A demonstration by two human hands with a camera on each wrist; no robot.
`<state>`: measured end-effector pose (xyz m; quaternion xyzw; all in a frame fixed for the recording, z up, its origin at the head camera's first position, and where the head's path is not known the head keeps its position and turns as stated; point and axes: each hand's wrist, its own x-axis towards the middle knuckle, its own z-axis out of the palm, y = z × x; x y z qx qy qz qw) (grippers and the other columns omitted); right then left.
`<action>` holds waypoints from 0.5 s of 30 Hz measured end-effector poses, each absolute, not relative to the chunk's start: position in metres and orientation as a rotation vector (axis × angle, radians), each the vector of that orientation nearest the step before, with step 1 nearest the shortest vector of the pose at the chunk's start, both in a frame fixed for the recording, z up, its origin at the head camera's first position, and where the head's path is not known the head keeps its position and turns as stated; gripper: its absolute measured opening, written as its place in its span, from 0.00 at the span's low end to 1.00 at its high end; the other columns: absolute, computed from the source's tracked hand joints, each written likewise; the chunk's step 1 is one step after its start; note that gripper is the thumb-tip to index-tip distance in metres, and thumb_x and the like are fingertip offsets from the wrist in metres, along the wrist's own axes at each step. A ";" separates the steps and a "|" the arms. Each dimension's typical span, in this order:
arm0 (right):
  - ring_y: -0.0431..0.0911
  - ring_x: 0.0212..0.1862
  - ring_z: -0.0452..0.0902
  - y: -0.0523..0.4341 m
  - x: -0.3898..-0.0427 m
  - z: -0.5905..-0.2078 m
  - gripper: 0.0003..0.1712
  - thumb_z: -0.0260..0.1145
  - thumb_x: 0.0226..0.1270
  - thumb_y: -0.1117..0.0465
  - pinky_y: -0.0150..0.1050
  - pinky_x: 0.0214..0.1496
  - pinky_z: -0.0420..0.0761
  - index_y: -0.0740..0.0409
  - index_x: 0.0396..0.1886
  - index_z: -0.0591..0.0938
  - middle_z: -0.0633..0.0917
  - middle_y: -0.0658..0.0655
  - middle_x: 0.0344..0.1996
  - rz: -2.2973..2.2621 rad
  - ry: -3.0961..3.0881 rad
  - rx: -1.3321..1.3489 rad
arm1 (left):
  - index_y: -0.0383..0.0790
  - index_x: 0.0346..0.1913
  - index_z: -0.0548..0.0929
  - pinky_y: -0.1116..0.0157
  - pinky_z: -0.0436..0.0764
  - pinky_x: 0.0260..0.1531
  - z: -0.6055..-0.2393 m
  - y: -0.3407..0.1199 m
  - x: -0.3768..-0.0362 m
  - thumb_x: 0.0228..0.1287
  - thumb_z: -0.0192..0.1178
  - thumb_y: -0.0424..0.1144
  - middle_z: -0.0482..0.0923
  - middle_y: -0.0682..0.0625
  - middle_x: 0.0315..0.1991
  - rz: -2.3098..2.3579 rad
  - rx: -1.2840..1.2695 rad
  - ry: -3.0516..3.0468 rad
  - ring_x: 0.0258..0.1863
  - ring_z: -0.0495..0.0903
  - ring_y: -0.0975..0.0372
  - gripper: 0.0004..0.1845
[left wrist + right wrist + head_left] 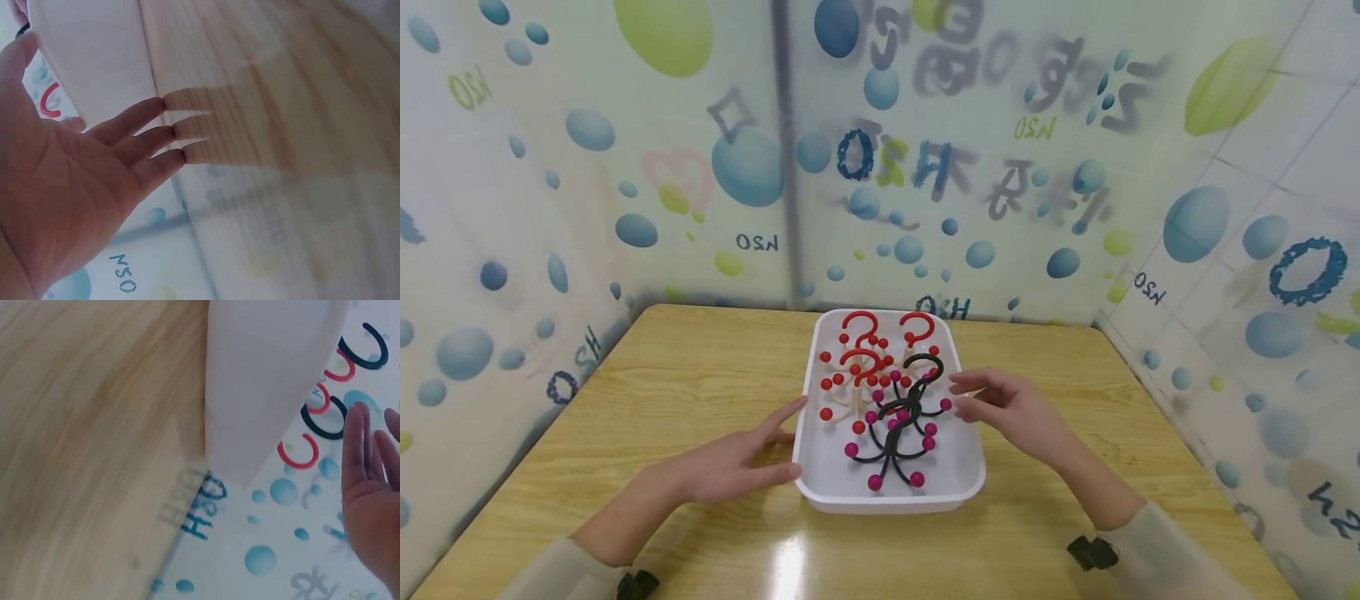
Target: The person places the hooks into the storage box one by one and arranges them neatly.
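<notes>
A white tray (pixel 958 492) sits in the middle of the wooden table (pixel 685 367). Inside it lie red hook-topped pieces with red balls (pixel 861 354) at the back and black hook pieces with magenta balls (pixel 901 429) at the front. My left hand (pixel 741 458) lies open beside the tray's left wall, fingers straight, fingertips at the rim. My right hand (pixel 1000 404) hovers open at the tray's right rim, fingers pointing toward the black pieces, holding nothing. The left wrist view shows the open left hand (pixel 81 187) next to the tray wall (pixel 94 56). The right wrist view shows the right hand's fingers (pixel 369 481) beside the tray wall (pixel 262 375).
Walls covered in bubble-patterned sheeting (pixel 745 167) close the table in on the left, back and right. Bare wood lies left (pixel 647 417) and right (pixel 1120 400) of the tray and in front of it.
</notes>
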<state>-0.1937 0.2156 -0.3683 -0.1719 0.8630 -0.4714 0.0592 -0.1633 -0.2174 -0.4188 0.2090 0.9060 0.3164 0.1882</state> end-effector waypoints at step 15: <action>0.63 0.67 0.84 0.251 -0.185 -0.358 0.33 0.62 0.86 0.41 0.64 0.68 0.85 0.57 0.77 0.79 0.85 0.64 0.69 -0.791 3.084 -0.497 | 0.56 0.92 0.46 0.29 0.67 0.77 -0.398 -0.217 -0.169 0.79 0.58 0.69 0.67 0.37 0.84 0.834 0.573 2.671 0.82 0.67 0.34 0.51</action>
